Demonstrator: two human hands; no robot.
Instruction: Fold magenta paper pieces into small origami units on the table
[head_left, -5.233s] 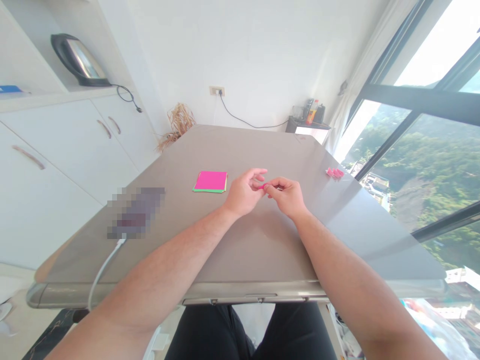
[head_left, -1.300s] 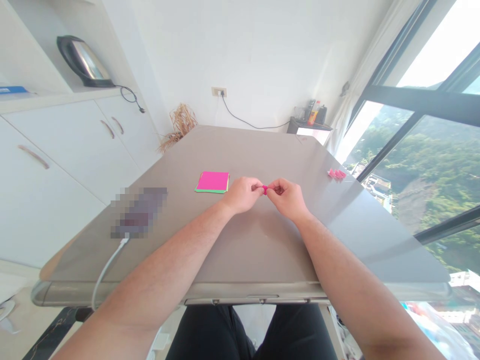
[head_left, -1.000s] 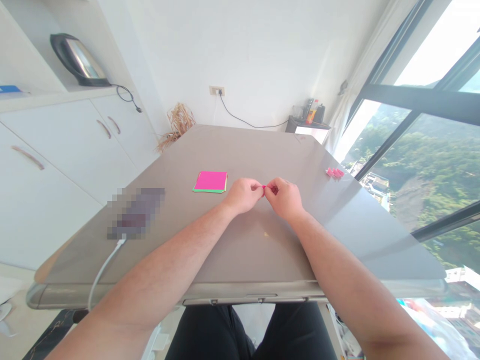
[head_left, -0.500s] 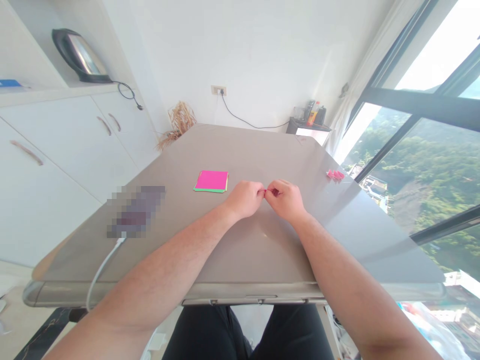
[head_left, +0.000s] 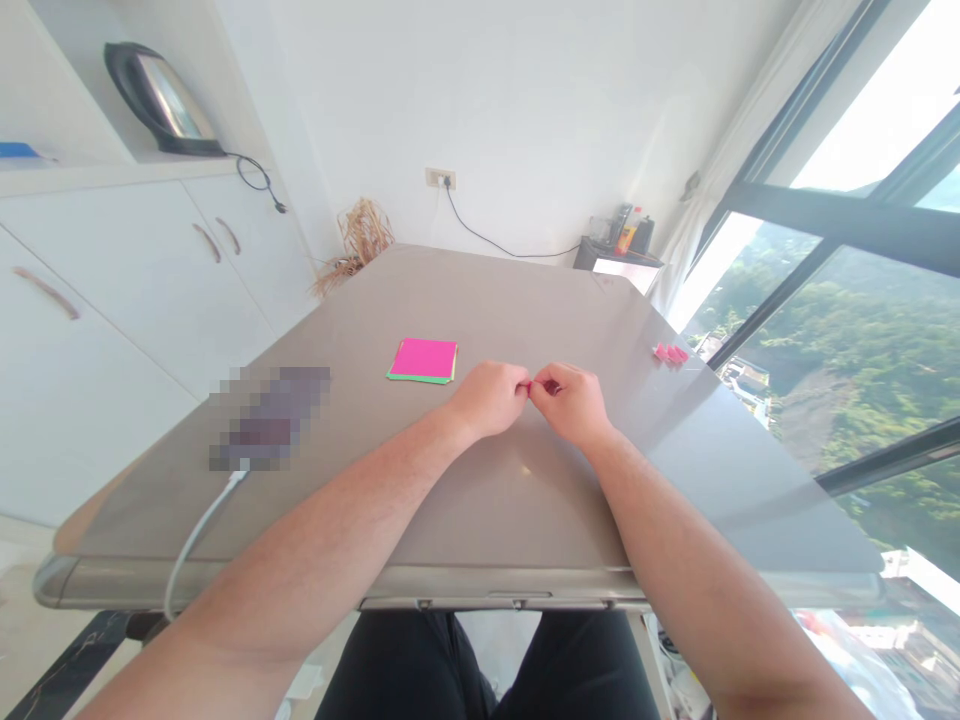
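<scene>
Left hand: my left hand [head_left: 491,398], mid-frame, has its fingertips drawn in to a narrow pinch on one side of a small pink piece [head_left: 529,388].
Right hand: my right hand [head_left: 574,400], just right of it, pinches the same piece between thumb and forefinger, the other fingers curled in.
Pink piece: near the centre of the frame, between my two sets of fingertips; only a sliver shows, so I cannot tell its shape.
Just changed: about a second ago more pink showed between my fingers; now my left hand has rolled over, knuckles up, and covers more of it.
What that means: I judge the work is now fine, close finger pressure from both sides, with little of the piece left to see.
Paper stack: the stack of coloured squares [head_left: 424,358], pink on top with green below, lies left of my hands, unmoved.
Pink bits: several small pink shapes [head_left: 670,354] sit together at the right of the frame on the table [head_left: 517,520], also unmoved.
Left side: a pixelated dark object [head_left: 274,425] with a white cable [head_left: 199,535].
</scene>
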